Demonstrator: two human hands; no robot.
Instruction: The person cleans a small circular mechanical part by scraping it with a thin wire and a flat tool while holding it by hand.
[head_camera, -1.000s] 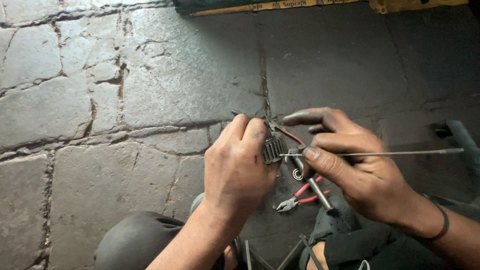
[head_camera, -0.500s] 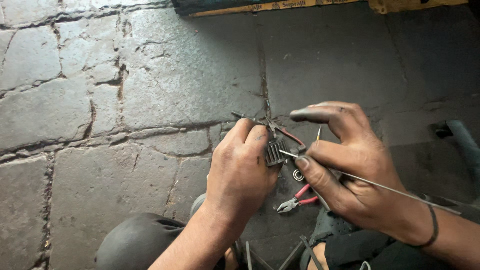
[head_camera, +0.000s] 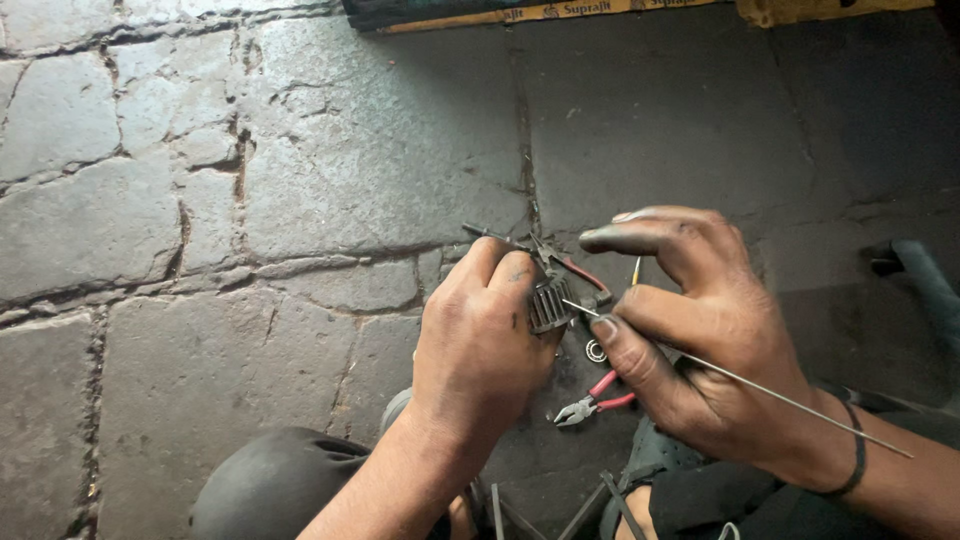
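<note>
Little has shifted in 0.5 s: only the thin grey metal rod (head_camera: 740, 381) has tilted slightly steeper. Left hand (head_camera: 478, 340) is curled tight around a small black ribbed cylindrical part (head_camera: 549, 304), which pokes out at its fingertips. Right hand (head_camera: 700, 330) pinches the rod between thumb and fingers, its tip touching the part. Red-handled pliers (head_camera: 592, 404) lie on the stone floor (head_camera: 300, 200) just below, near a small metal bearing ring (head_camera: 596, 350).

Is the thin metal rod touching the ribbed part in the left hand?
Touching: the head view shows the thin metal rod's tip meeting the ribbed part.
</note>
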